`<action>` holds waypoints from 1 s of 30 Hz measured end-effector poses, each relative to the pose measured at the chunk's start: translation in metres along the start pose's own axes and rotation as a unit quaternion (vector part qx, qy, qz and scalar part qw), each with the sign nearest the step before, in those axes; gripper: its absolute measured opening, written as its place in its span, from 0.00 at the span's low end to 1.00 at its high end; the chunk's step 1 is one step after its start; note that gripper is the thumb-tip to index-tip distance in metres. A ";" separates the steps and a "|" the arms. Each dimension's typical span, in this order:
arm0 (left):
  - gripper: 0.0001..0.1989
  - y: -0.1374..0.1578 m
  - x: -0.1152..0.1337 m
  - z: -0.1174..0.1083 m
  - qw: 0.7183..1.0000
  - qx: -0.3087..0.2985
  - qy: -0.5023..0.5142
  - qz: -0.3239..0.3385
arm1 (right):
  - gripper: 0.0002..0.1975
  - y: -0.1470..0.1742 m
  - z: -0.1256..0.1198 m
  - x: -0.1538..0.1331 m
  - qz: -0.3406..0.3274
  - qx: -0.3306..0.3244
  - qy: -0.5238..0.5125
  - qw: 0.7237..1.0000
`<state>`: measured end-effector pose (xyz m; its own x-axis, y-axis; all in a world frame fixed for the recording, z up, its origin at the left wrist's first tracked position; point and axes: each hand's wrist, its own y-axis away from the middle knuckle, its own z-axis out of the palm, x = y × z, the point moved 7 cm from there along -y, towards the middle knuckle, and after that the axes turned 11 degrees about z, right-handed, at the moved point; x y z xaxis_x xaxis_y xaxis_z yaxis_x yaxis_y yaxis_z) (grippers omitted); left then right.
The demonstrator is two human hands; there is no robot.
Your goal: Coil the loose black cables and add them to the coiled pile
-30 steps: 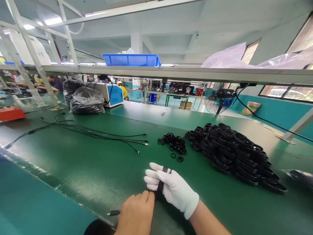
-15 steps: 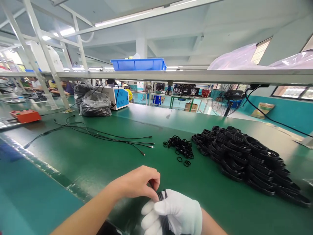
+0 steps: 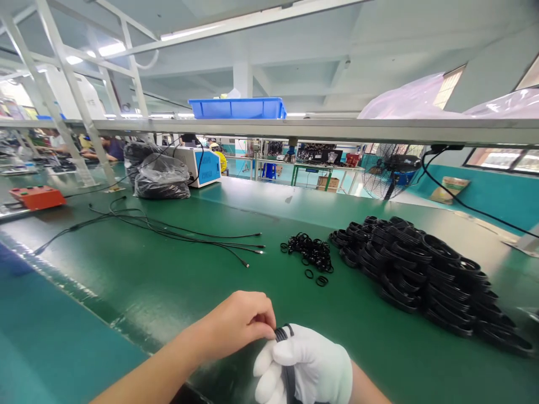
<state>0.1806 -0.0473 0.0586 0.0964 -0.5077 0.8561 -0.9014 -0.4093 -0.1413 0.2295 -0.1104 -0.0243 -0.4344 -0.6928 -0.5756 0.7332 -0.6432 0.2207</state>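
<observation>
A coiled black cable [image 3: 289, 377] is gripped in my right hand [image 3: 309, 359], which wears a white glove and has its fingers wrapped round the loops. My left hand [image 3: 242, 322], bare, is closed in a pinch against the upper end of that coil; its fingertips partly hide what they grip. Beyond my hands lies a small heap of black rubber rings [image 3: 311, 251], with a few loose ones in front. To the right rises a large pile of coiled black cables [image 3: 415, 269]. Several straight black cables [image 3: 168, 229] stretch across the left side of the green table.
An orange control box [image 3: 37, 197] and a plastic bag of black items [image 3: 162, 177] stand at the left, near a blue and white machine [image 3: 204, 165]. Overhead runs a shelf [image 3: 320, 130] carrying a blue tray [image 3: 238, 108]. A fan [image 3: 391, 168] stands behind the table.
My left hand has closed its fingers more and dropped slightly against the coil. The right hand has shifted a little to the right with the cable.
</observation>
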 end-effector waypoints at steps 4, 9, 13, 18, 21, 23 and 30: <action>0.09 0.004 -0.023 0.024 0.982 -0.013 0.179 -0.051 | 0.22 0.005 0.003 -0.001 -0.016 -0.021 0.041 0.999; 0.21 0.000 -0.039 0.054 0.911 0.112 0.396 0.003 | 0.22 0.003 -0.007 0.000 -0.025 0.004 0.088 0.996; 0.17 -0.003 -0.031 0.051 0.911 0.169 0.376 0.025 | 0.23 0.009 -0.005 -0.012 -0.052 0.017 0.086 0.995; 0.08 0.004 0.000 0.043 0.969 0.117 0.215 -0.028 | 0.18 0.025 0.014 -0.031 -0.054 0.022 0.140 0.989; 0.07 0.010 0.009 0.041 0.979 0.141 0.141 -0.050 | 0.18 0.034 0.015 -0.037 -0.054 0.069 0.212 0.973; 0.06 0.012 0.011 0.044 0.977 0.164 0.129 -0.040 | 0.17 0.040 0.012 -0.035 -0.032 0.095 0.263 0.960; 0.04 0.027 0.015 0.050 0.952 0.287 0.020 0.102 | 0.17 0.058 0.024 -0.025 0.076 0.049 0.312 0.946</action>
<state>0.1791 -0.1033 0.0427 -0.0827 -0.5972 0.7978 -0.5189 -0.6576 -0.5461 0.2697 -0.1385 0.0218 0.0877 -0.4725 -0.8770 0.6969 -0.5999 0.3930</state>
